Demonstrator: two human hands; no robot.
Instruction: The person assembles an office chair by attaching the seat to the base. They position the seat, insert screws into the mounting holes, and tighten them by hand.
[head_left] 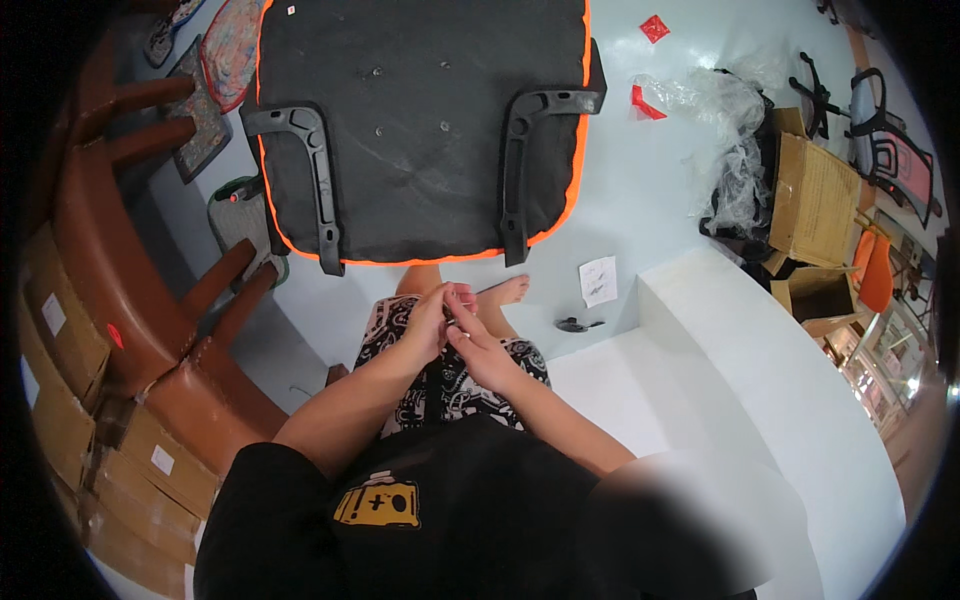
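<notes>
Over my lap my left hand (429, 325) and my right hand (483, 357) are brought together, fingers closed against each other. Something small, partly dark, shows between them, but the fingers hide what it is. Just beyond my knees lies an office chair seat (400, 190), its black underside facing me and orange piping around its edge. Several metal-rimmed holes sit near the middle of that underside. A black armrest (322, 180) is on its left side and another armrest (516, 170) on its right. Neither hand touches the seat.
A paper sheet (598, 281) and a black lever-like part (577, 325) lie on the floor to the right, beside a white ledge (770, 370). Farther off are clear plastic wrap (738, 170) and an open cardboard box (812, 200). Brown leather seating (125, 270) and stacked cartons (150, 480) line the left.
</notes>
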